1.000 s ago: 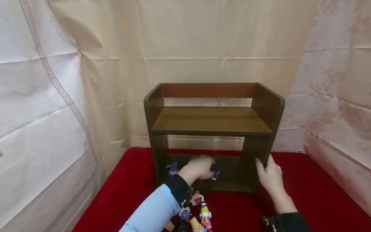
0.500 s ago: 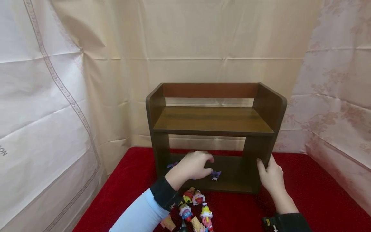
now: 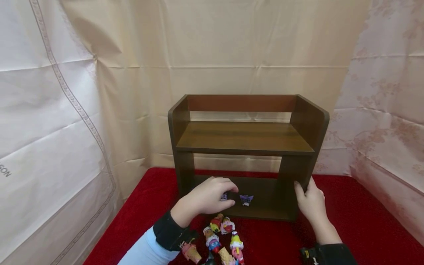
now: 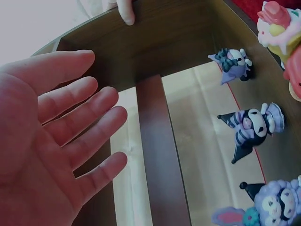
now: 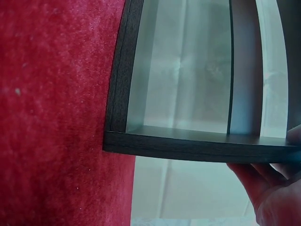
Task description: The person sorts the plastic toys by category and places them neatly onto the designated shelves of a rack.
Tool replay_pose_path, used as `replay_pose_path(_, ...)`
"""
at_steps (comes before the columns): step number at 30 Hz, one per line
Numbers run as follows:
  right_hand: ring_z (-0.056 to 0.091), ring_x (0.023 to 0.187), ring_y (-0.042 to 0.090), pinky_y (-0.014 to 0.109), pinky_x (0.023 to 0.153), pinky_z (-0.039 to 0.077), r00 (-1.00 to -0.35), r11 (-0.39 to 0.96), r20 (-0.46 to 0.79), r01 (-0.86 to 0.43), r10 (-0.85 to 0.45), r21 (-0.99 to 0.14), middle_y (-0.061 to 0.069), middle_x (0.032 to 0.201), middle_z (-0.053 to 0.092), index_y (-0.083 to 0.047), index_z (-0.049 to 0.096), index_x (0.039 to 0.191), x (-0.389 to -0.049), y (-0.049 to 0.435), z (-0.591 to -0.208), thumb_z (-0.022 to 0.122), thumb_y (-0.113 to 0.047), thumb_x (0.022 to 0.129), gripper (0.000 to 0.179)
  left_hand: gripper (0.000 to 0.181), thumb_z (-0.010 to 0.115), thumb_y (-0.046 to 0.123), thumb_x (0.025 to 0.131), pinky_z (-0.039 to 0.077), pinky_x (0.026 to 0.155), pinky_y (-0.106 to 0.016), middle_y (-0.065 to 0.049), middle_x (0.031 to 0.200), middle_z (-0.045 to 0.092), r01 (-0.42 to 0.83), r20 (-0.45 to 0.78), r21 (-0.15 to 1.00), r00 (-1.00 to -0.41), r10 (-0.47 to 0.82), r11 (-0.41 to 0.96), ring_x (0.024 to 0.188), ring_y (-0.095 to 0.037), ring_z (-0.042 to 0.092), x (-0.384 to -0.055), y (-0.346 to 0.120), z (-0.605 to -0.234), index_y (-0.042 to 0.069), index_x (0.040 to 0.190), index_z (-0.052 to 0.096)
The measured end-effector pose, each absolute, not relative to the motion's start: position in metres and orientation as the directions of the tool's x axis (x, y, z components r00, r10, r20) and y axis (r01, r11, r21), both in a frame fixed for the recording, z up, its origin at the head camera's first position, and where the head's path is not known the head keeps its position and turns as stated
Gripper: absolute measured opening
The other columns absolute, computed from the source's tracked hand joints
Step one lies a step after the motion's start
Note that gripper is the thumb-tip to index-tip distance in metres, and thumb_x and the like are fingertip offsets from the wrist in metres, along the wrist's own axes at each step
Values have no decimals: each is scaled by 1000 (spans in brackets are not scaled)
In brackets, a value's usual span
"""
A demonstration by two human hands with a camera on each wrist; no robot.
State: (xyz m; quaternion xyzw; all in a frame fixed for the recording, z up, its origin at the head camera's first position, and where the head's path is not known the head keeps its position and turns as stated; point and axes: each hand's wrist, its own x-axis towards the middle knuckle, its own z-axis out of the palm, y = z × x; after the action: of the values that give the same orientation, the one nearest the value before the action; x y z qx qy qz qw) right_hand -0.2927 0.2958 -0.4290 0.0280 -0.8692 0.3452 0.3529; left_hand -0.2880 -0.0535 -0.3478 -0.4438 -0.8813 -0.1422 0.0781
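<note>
My left hand (image 3: 207, 195) hovers in front of the lower board of a dark brown shelf unit (image 3: 245, 137), fingers spread and holding nothing. Behind it stands a black-and-lilac striped figurine (image 4: 254, 125), partly covered in the head view. To its right on the same board is a small purple-winged figurine (image 3: 246, 200). A fluffy lilac figurine (image 4: 280, 205) stands at the other end, nearly hidden by my left hand in the head view. My right hand (image 3: 310, 201) grips the unit's right side panel, thumb on the inner side and fingers outside.
Several colourful figurines (image 3: 212, 241) lie on the red cloth (image 3: 271, 243) before the shelf, some shaped like ice cream cones (image 3: 191, 253). An upper board (image 3: 245, 136) spans the unit above the figurines. Beige fabric (image 3: 258, 44) hangs behind.
My left hand has let go of the purple-winged figurine and drawn back to the left, uncovering part of the middle figurine. My right hand stays on the side panel.
</note>
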Motion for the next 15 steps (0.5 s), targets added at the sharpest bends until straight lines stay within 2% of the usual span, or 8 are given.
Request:
replay_pose_path(10,64,92,56,68,71,50,-753,760,627,-286,197,-583,35,107,66,2,53,126,-292,295,-429,55,-16,103,30,26,75,27,95,51,98,-34,6,116,69,820,317,201,-572,757,536,105,-10,64,-273,-81,-358,18,119,72)
replay_pose_path(15,64,93,57,69,71,49,-746,764,636,-288,200,-578,35,107,67,1,53,126,-293,295,-429,56,-16,102,29,25,75,28,94,49,103,-40,9,116,69,815,322,225,-580,748,535,110,-8,63,-264,-93,-367,20,118,72)
